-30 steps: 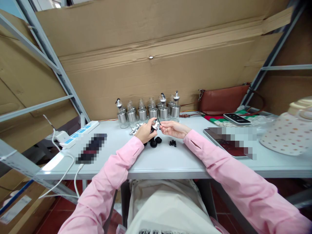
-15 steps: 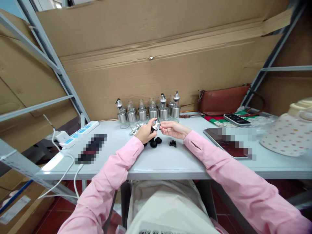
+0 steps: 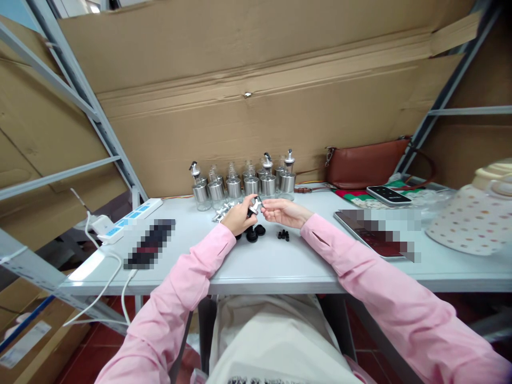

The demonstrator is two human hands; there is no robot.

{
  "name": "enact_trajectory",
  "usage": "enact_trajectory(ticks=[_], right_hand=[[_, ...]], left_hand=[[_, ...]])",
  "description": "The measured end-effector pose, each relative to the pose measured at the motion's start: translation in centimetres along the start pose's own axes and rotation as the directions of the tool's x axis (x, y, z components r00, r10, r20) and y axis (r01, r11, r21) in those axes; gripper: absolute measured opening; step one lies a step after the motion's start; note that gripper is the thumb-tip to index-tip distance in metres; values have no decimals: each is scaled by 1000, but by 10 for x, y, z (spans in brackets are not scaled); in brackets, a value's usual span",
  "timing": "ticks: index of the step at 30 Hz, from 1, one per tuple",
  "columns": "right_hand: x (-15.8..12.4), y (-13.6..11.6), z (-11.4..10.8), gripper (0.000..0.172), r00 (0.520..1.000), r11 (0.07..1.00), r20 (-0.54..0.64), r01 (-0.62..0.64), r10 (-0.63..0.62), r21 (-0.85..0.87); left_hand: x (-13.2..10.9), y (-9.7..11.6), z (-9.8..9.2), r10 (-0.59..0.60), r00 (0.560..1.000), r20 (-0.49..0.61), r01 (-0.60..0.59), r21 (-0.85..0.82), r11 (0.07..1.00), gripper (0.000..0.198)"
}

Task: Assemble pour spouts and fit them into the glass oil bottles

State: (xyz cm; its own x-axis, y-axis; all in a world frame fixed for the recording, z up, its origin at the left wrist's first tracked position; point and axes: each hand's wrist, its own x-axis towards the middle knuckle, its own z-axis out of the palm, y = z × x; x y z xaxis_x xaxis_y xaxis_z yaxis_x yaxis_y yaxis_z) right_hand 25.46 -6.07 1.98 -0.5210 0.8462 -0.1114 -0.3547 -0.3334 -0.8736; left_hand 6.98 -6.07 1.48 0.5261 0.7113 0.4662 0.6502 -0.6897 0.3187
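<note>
My left hand (image 3: 237, 217) is closed around a silver-and-black pour spout (image 3: 255, 207), held just above the table. From the other side, my right hand (image 3: 286, 212) pinches a small dark piece (image 3: 261, 201) against the spout's tip; whether it is attached there I cannot tell. Below the hands lie round black stoppers (image 3: 252, 235), and a few small black caps (image 3: 284, 235) rest to their right. Silver spout parts (image 3: 221, 212) are heaped left of my left hand, partly hidden by it. Behind stand several glass bottles with metal sleeves (image 3: 252, 185); three carry pour spouts.
On the left are a white power strip (image 3: 130, 220), charging cables and a blurred phone (image 3: 150, 244). To the right lie a tablet (image 3: 370, 232), a phone (image 3: 389, 196), a brown handbag (image 3: 366, 164) and a dotted, cream-topped object (image 3: 472, 218). Cardboard (image 3: 240, 122) backs the table (image 3: 256, 266).
Both hands keep their grip at the spout, with hardly any movement. The camera view has shifted very slightly.
</note>
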Motion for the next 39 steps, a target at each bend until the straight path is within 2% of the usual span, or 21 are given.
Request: enact_trajectory(ticks=[9, 18, 23, 29, 33, 39], right_hand=[[-3, 2, 3, 15, 990, 994, 131, 64, -51, -94], [-5, 5, 5, 24, 977, 987, 188, 122, -101, -104], [-4, 8, 5, 25, 973, 992, 214, 103, -86, -69], [-3, 10, 6, 28, 960, 992, 264, 115, -97, -51], [-3, 9, 7, 33, 961, 987, 254, 138, -114, -77], [2, 10, 5, 23, 973, 981, 186, 156, -133, -114]], left_hand=[[-1, 5, -2, -31, 1000, -3, 31, 63, 998, 56], [-3, 5, 1, 25, 993, -117, -23, 23, 999, 58], [-3, 6, 2, 33, 991, -129, -37, -30, 999, 58], [-5, 11, 2, 18, 995, -98, -35, -170, 985, 59], [-5, 8, 4, 33, 995, -99, -53, -203, 978, 57], [-5, 5, 8, 0, 997, -83, -15, -170, 985, 55]])
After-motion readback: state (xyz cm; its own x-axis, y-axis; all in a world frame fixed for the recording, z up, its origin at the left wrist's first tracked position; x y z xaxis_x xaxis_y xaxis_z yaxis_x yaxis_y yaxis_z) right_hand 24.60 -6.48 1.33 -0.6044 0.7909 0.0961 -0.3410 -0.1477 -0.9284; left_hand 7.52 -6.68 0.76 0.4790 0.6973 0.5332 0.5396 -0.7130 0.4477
